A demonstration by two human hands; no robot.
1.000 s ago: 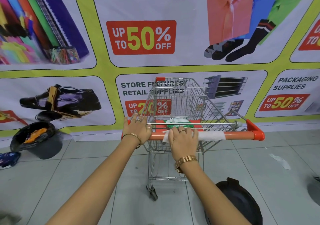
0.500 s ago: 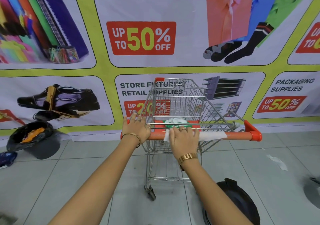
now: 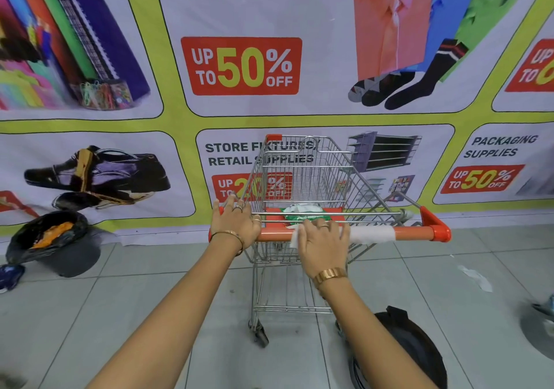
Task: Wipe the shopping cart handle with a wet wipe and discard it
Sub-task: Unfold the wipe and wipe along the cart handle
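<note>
Since one second ago, the right hand has been shifted only slightly along the shopping cart handle, and the left hand has been kept at the handle's left end. The wet wipe is pressed flat against the orange bar under the right palm, with the fingers spread over the bar rather than curled shut; a white corner of it shows at the left of the hand. Whether the white band seen on the bar to the right of the hand belongs to the wipe or is a label cannot be told. The left hand is laid over the left end of the handle, fingers draped forward over the wire; how firmly it is closed cannot be told.

The handle is seen as an orange bar with a red end cap at the right, fixed across a wire shopping cart. A green and white wipes packet lies on the red child-seat flap just behind the bar. A black-lined bin stands well apart at the left by the wall, and a black bag lies on the tiled floor near the right forearm. A crumpled white scrap is seen on the tiles at the right. A printed banner covers the wall behind the cart.
</note>
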